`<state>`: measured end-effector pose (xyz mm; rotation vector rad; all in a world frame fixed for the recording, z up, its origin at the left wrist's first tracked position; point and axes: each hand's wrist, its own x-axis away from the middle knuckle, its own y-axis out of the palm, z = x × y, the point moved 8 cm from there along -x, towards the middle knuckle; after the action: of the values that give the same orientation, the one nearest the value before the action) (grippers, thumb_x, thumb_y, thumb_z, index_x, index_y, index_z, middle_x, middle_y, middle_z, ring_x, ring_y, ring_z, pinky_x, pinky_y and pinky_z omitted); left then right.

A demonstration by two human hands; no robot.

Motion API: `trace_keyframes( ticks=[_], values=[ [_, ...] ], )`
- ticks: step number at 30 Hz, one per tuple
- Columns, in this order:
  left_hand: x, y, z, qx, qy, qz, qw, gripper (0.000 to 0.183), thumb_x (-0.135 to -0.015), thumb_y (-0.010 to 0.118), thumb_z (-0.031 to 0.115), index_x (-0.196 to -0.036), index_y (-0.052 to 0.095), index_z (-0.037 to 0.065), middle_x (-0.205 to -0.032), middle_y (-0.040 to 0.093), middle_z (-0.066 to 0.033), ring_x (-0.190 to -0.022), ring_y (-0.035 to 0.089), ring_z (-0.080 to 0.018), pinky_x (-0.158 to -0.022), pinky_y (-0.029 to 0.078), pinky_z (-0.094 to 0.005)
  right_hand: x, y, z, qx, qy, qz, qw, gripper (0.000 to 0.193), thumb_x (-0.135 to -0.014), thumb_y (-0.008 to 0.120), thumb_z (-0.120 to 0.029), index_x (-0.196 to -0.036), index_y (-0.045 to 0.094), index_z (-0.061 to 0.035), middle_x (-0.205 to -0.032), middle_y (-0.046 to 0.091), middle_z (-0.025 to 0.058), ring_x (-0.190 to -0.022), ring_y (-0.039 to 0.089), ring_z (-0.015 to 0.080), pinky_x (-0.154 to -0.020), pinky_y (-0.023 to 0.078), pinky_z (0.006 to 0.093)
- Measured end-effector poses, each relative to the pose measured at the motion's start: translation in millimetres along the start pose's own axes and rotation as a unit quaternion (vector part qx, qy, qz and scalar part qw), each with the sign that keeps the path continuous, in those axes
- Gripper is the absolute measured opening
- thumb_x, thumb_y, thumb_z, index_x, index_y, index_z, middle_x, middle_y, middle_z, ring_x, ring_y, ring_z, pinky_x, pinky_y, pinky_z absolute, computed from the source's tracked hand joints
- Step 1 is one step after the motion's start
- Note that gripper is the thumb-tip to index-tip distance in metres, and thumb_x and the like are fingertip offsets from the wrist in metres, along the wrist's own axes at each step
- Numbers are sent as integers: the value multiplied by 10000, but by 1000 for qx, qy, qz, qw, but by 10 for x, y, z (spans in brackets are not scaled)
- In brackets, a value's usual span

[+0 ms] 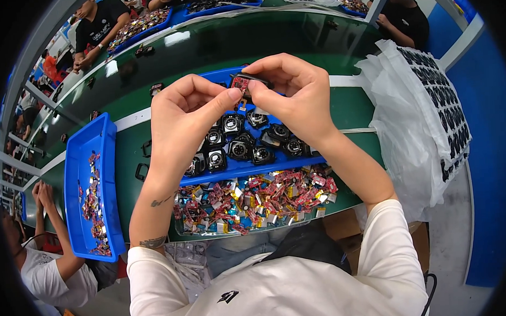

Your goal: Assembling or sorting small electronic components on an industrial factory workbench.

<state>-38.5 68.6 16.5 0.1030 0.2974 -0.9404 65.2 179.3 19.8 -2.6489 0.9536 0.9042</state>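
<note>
Above a blue tray [253, 172], both my hands meet on one small piece. My right hand [301, 96] is closed on a black watch case [256, 79], its thumb pressing near the inside edge. A small red circuit board [240, 84] sits at the case's left side, and the thumb and fingers of my left hand [177, 107] pinch there. Fingers partly hide how board and case join. Several black watch cases [232, 123] with round sensor backs lie in the tray below. Nearer to me, a clear tray holds a heap of red boards with silver and yellow batteries [260, 200].
A blue bin [112, 192] with more boards stands at left. Loose black frames [142, 172] lie beside the tray. Plastic-wrapped stacked sheets of black parts [431, 105] rise at right. A green belt [214, 46] runs beyond; other people sit around it.
</note>
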Motion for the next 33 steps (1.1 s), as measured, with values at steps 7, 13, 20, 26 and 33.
trace_keyframes(
  ticks=[7,13,20,26,33],
  values=[
    [-57,-42,-26,-33,-1,-3,999,175,-761,741,98,-736,594,6,-716,644,-49,-654,595,-51,-569,451,-155,4,34,54,-38,33,-55,997,192,-766,679,-35,-935,623,37,-843,662,71,-780,634,104,-701,509,214],
    [-88,-200,31,-82,4,-6,997,263,-748,764,169,-667,544,51,-632,596,0,-560,524,-11,-474,372,-141,-170,-41,73,-27,125,-111,986,179,-787,665,-34,-939,619,47,-846,667,103,-780,647,134,-714,520,235],
    [-7,-534,459,-81,105,72,989,225,-782,734,172,-702,583,26,-645,587,7,-585,528,-21,-521,395,-146,-821,-1516,1076,181,188,82,962,136,-781,644,-80,-859,669,29,-765,668,72,-681,615,107,-615,466,218],
    [-52,-520,422,-94,90,33,991,179,-797,704,158,-795,646,-11,-701,625,-20,-649,580,-54,-589,446,-173,-593,-2691,1996,376,323,164,853,176,-693,708,-145,-773,713,12,-697,667,60,-605,607,118,-567,468,239],
    [-115,-582,371,-151,124,48,979,189,-797,712,205,-775,655,26,-691,610,16,-644,567,-47,-608,430,-170,-594,-2502,1657,439,207,144,862,285,-745,734,-313,-870,710,-58,-775,650,0,-707,557,96,-653,434,236]
  ],
)
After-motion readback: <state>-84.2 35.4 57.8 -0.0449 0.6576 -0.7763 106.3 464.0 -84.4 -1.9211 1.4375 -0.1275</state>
